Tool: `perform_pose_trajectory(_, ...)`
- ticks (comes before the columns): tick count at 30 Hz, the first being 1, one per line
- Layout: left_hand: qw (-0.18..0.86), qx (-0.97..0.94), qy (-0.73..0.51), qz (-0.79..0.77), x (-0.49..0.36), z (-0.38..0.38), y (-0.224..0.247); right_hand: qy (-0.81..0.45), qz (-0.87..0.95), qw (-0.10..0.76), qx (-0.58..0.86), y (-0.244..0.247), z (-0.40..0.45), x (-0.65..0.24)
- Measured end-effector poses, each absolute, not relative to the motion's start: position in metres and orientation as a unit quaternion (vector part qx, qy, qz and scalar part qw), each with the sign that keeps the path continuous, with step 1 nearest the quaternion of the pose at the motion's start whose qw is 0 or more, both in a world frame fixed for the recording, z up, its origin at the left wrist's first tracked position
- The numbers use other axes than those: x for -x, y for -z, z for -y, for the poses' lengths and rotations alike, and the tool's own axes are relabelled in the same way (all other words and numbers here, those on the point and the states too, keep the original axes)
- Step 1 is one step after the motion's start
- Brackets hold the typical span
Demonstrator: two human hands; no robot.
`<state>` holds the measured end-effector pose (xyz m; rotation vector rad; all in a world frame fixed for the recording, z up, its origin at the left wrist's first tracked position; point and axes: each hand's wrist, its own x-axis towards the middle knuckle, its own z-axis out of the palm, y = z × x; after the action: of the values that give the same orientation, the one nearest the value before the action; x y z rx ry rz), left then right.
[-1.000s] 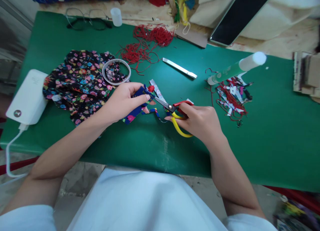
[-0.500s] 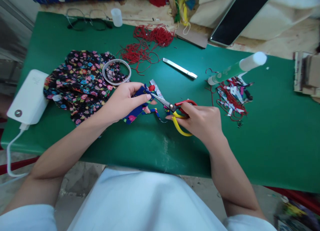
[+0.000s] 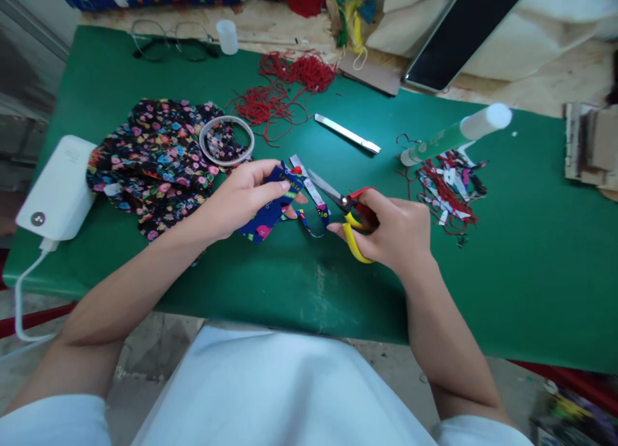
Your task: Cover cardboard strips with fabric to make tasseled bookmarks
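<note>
Pinching blue patterned cloth (image 3: 274,212) in our left hand (image 3: 244,198), we grip scissors (image 3: 344,203) in our right hand (image 3: 398,230). Blades (image 3: 327,186) point clothward.

The fabric piece (image 3: 267,218) is blue with multicoloured motifs; the scissors (image 3: 344,202) have red and yellow handles; the cloth (image 3: 157,159) is black with multicoloured flowers; the threads (image 3: 313,71) red; the tabletop (image 3: 526,259) green.

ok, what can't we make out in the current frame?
All in the head view:
Blue printed piece: partly hidden by the left hand.
Scissors: handles partly covered by the right hand.
Green-and-white tube: markings too small and blurred to read.
Black-screened device: top cut off by the upper edge.
</note>
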<state>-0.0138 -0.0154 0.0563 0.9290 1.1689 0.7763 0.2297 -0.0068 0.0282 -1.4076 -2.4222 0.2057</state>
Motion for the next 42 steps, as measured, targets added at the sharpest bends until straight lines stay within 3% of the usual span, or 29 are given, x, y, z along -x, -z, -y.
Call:
perform_pose_trajectory(7,0.748,-0.378,-0.314,-0.447,-0.002,0.027,-0.044,-0.348,0.708,0.356,0.501,-0.023,0.019,-0.213)
perform_pose_trajectory(13,0.792,-0.336,-0.276,-0.428,-0.015,0.039,-0.033,-0.448,0.636,0.411,0.475,-0.017,0.031,-0.196)
perform_pose_trajectory(19,0.787,-0.327,-0.27,-0.448,-0.018,0.04,-0.032,-0.427,0.63,0.43,0.485,-0.014,0.037,-0.193)
perform_pose_trajectory(26,0.79,-0.307,-0.279,-0.451,-0.02,0.04,-0.029,-0.355,0.7,0.378,0.491,-0.01,0.041,-0.198)
perform_pose_trajectory(34,0.792,-0.287,-0.286,-0.457,-0.022,0.041,-0.023,-0.281,0.807,0.364,0.37,-0.016,0.034,-0.201)
perform_pose_trajectory(39,0.785,-0.285,-0.288,-0.469,-0.02,0.037,-0.03,-0.314,0.779,0.336,0.426,-0.022,0.03,-0.207)
perform_pose_trajectory(42,0.775,-0.296,-0.299,-0.472,-0.017,0.035,-0.033,-0.271,0.784,0.316,0.459,-0.027,0.024,-0.215)
